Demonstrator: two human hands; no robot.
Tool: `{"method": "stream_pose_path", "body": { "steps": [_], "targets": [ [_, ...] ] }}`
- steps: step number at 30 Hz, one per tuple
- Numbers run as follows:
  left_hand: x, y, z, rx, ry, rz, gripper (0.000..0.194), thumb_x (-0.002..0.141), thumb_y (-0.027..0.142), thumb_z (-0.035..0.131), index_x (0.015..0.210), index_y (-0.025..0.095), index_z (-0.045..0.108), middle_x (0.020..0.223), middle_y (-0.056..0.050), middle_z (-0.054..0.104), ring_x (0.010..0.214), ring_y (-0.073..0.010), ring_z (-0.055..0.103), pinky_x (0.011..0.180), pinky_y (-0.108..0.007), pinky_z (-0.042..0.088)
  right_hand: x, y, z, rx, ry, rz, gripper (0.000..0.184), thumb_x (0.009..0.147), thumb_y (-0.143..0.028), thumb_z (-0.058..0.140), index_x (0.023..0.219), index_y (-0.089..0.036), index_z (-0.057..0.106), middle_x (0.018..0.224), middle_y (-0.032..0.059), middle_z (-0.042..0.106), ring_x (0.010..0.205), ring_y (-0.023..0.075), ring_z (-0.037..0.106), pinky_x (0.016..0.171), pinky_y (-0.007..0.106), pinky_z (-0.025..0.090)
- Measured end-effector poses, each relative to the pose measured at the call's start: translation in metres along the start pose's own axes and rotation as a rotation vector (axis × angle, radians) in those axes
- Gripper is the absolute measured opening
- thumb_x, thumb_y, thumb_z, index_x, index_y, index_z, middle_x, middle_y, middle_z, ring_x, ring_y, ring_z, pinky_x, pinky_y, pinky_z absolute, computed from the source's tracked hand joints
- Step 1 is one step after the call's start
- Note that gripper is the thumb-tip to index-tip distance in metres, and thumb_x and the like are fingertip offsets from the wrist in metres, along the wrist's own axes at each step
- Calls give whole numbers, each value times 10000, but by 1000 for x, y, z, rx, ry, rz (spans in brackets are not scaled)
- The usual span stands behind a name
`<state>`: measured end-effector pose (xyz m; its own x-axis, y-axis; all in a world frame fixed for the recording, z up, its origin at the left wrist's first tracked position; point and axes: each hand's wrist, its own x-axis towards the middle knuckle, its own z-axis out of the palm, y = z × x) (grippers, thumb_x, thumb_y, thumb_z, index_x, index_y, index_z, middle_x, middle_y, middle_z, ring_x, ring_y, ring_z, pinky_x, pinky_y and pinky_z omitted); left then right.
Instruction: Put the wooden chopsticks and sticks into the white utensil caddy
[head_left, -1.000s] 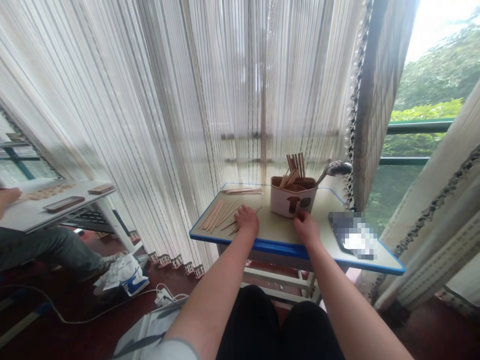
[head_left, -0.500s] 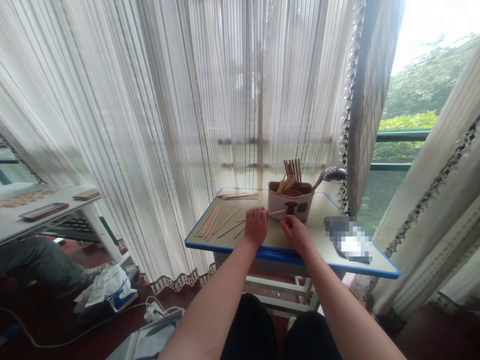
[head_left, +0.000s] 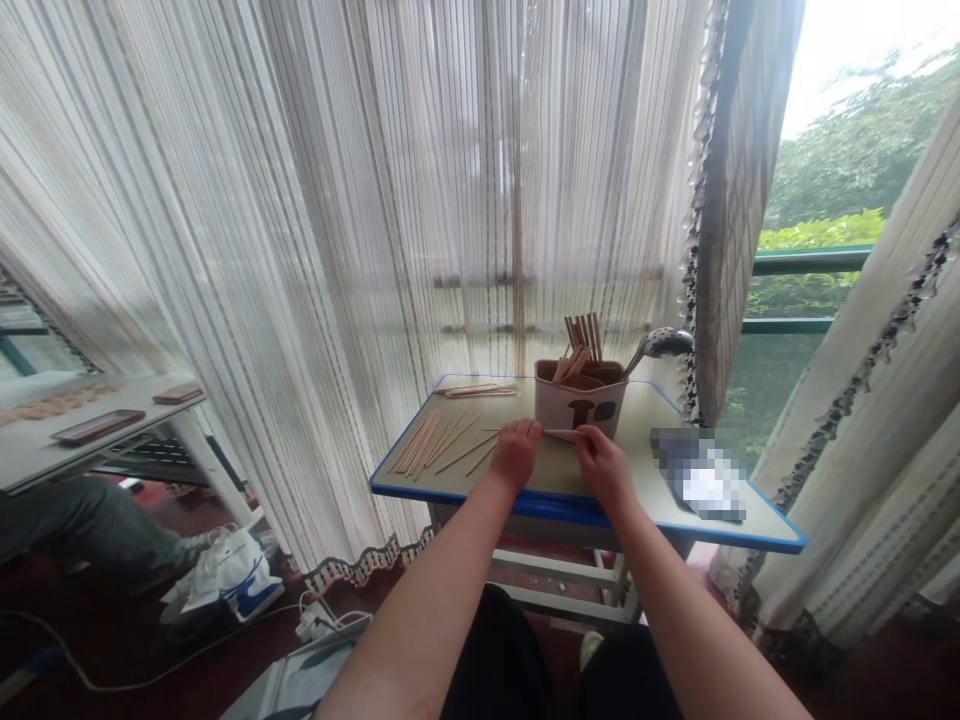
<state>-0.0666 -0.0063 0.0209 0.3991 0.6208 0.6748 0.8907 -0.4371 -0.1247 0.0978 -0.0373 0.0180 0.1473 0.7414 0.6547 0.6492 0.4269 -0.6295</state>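
Observation:
A thin wooden chopstick (head_left: 559,432) lies level between my hands, just in front of the utensil holder. My left hand (head_left: 517,448) is closed around it, and one end sticks out to the left. With its fingers pinched, my right hand (head_left: 600,462) grips the other end. Loose chopsticks (head_left: 415,442) fan out on the table left of my left hand, and another bunch (head_left: 476,390) lies along the back edge. The white and brown utensil holder (head_left: 551,402) contains several brown chopsticks, paler wooden pieces and a metal slotted ladle (head_left: 666,343) leaning right.
The small table (head_left: 570,483) has a blue edge. A dark, partly pixelated object (head_left: 679,470) lies at its right. Striped curtains (head_left: 337,250) hang behind. At far left stand another table (head_left: 161,415), a person's leg (head_left: 82,525) and a white bag (head_left: 232,570) on the floor.
The chopstick has gone from a slant to nearly level. My right hand has shifted slightly right and now pinches its end.

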Motion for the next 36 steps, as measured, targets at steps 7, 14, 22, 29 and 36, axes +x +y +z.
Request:
{"method": "stream_pose_path", "body": {
  "steps": [7,14,22,29,36],
  "targets": [
    [2,-1,1,-4,-47,-71,185,889,185,388,963,197,557,912,-54,585,867,-187,522,802,-338,377,-3,-6,-8,20,226,66,318,850,-412,382,934,-184,587,803,57,636,725,178,569,699,273,413],
    [4,-1,-1,-20,-135,-154,203,893,217,386,913,186,586,886,-72,594,891,-191,529,810,-345,365,0,4,-7,75,186,151,321,824,-431,408,898,-174,585,790,66,640,738,195,574,707,298,414],
    [5,-2,1,-80,-72,-95,187,878,212,412,876,216,599,865,-53,603,854,-182,548,791,-327,400,6,16,-4,577,38,359,361,714,-490,573,894,-177,562,605,-5,584,498,149,529,512,285,437],
    [9,-4,1,-201,-4,-52,220,878,232,405,928,255,618,923,-48,635,894,-189,570,824,-340,439,13,7,-13,826,-94,490,362,689,-464,637,892,-165,615,760,59,667,596,177,614,595,324,498],
    [11,-11,1,-234,228,-214,283,866,235,416,1118,246,545,1121,-65,599,1062,-188,533,923,-374,438,95,-53,-79,534,237,148,275,783,-435,536,815,-171,606,698,36,645,593,162,597,591,287,481]
  ]
}}
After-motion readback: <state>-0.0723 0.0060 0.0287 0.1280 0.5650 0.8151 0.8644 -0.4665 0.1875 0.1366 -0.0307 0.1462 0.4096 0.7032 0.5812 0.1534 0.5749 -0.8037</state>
